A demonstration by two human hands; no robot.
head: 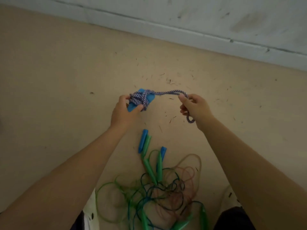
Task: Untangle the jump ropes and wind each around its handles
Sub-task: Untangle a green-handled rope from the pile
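My left hand (123, 112) grips a pair of blue handles (132, 106) with a purple-and-white braided rope (166, 92) wound around them. The rope's free stretch runs right to my right hand (194, 107), which pinches it; a short loop of rope hangs below that hand. Both hands are held above the floor. Below them lies a tangle of thin plastic ropes (157, 193), green, blue and reddish, with green handles (149, 168) and blue handles (142, 141) among them.
The beige floor (58, 97) is scattered with small dark debris. A pale wall (199, 17) runs along the top. My knees and dark clothing show at the bottom edge, near the tangle.
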